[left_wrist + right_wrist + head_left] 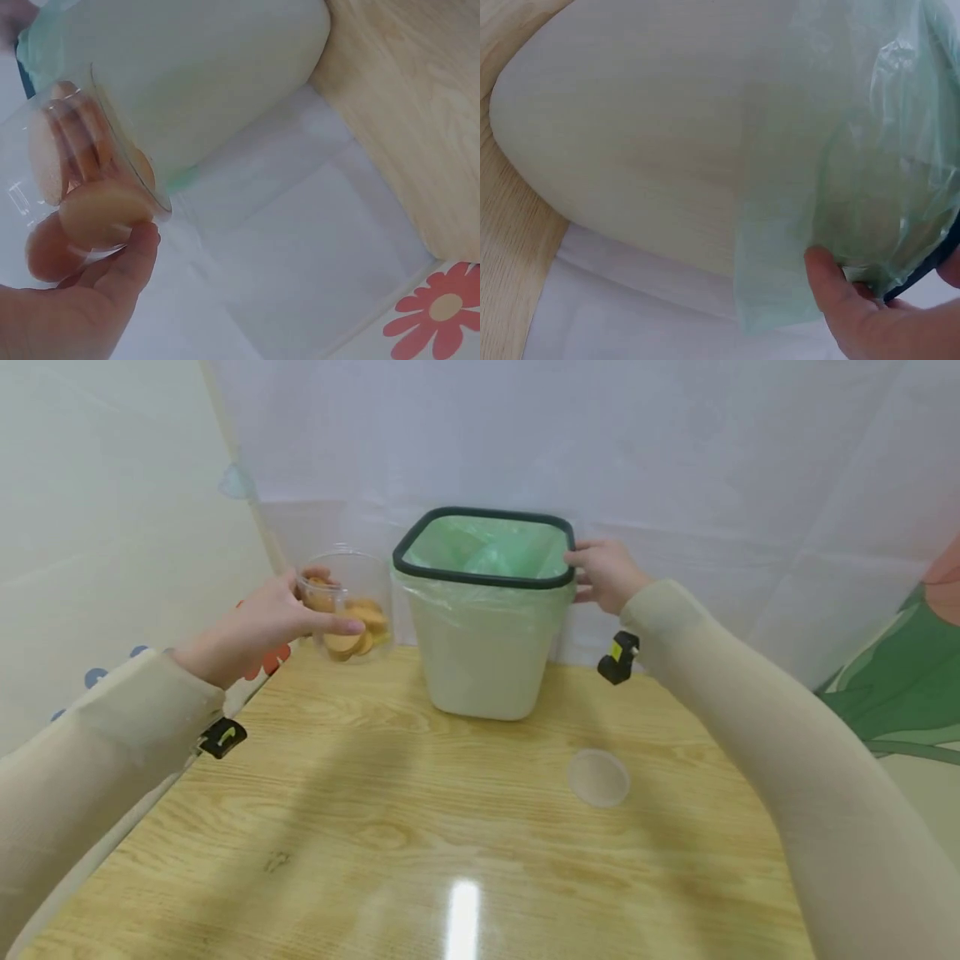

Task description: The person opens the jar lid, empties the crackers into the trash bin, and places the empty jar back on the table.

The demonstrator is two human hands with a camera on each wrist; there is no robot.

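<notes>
My left hand (262, 620) holds a clear plastic tub (352, 568) beside the left of the bin, with the thumb along its near side. Several round tan biscuits (101, 214) show through the tub's wall. A whitish waste bin (483, 652) stands upright on the table, its dark rim (480, 579) holding a thin green bin bag (502, 547) that folds over the outside. On the bin's right side, my right hand (609, 575) grips the rim, its fingers pressing the bag's folded edge in the right wrist view.
A small round flat disc (597, 777) lies on the wood-grain table (360, 827), right of the bin and nearer me. Pale cloth (675, 460) hangs behind the bin. A flower-patterned sheet (442, 307) borders the table's left edge.
</notes>
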